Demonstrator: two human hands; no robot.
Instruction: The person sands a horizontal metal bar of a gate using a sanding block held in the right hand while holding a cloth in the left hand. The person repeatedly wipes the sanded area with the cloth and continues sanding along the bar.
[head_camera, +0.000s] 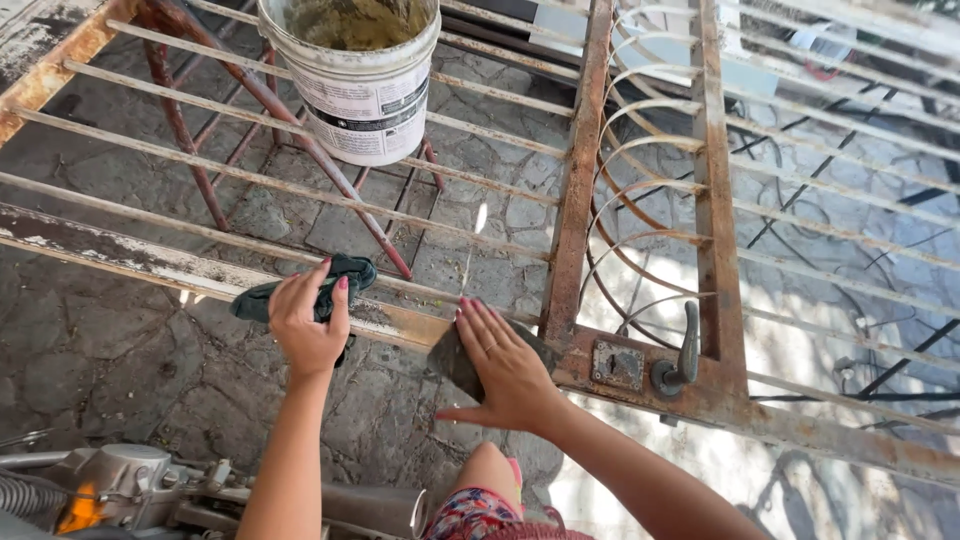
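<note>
a dark green cloth (335, 283) is gripped by the left hand (310, 320) on the rusty gate frame (400, 322); a grey sanding sheet (455, 360) is pressed flat by the right hand (505, 365). a white bucket (362, 85) (black-and-white label) stands at eleven o'clock.

white bucket (362, 95), door handle (688, 345), lock plate (617, 366)

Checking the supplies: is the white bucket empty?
No, the white bucket standing on the gate bars holds a murky greenish-brown liquid near its rim.

Bright daylight, glare at lower right, hard bar shadows on paving (120, 340); sharp focus, edges slightly warped.
</note>
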